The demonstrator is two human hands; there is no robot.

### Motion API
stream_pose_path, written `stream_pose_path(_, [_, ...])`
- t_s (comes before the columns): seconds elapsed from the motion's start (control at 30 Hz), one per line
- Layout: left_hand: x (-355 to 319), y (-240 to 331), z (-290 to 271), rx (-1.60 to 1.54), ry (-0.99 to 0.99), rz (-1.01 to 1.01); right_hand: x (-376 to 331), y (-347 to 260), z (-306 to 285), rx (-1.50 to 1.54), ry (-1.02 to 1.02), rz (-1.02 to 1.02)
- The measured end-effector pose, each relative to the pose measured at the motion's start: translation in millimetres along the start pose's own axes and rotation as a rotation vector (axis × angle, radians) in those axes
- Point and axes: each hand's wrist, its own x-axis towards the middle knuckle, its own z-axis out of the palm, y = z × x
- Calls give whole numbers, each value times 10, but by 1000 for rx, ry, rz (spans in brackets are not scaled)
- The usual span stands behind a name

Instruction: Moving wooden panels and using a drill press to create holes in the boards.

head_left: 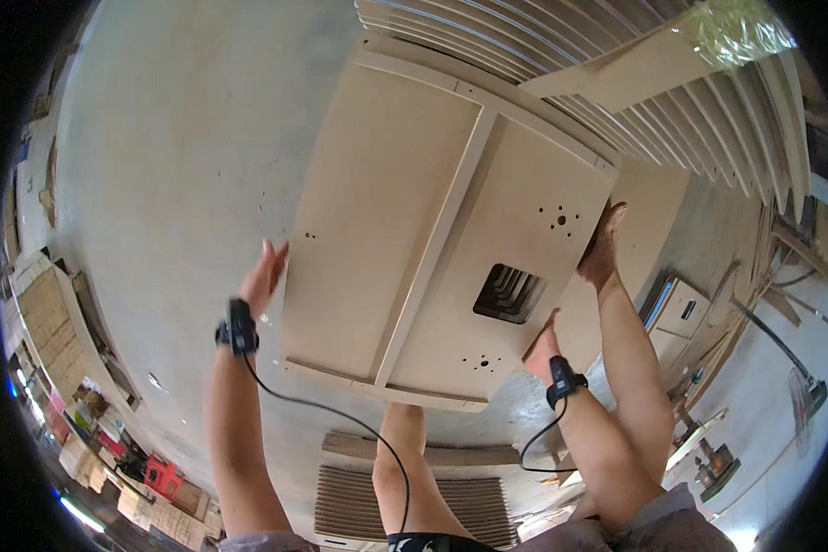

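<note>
A pale wooden panel (368, 184) lies in front of me, with raised strips along two edges and a crossbar (437, 244). It has a square cutout (511, 294) with rounded corners, and two clusters of small round holes. My left hand (265, 276) is at the panel's left edge, fingers stretched out and slightly blurred; contact is unclear. Against the right edge, near the cutout, is my right hand (543, 348), its visible fingers straight along the edge and partly hidden. Both wrists wear black cabled devices. My bare right foot (601, 248) is beside the panel's right edge.
Rows of thin wooden slats (718, 129) stand beyond the panel, with a board and clear plastic wrap (736, 32) on top. More ribbed slats (350, 501) lie near my left leg (405, 460). A fan (805, 396) is at right; a red crate (163, 477) is at left.
</note>
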Motion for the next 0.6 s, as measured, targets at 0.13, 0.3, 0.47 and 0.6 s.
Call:
stream_pose_path(0.13, [-403, -26, 634, -13, 163, -217, 343, -829, 18, 12, -237, -359])
stream_pose_path(0.3, [-473, 107, 721, 78, 222, -193, 314, -823, 121, 141, -179, -341])
stream_pose_path(0.47, [-403, 16, 749, 157, 199, -167, 235, -835, 145, -116, 22, -462])
stream_pose_path(0.6, [-442, 50, 747, 175, 329, -156, 11, -182, 72, -147, 335, -443])
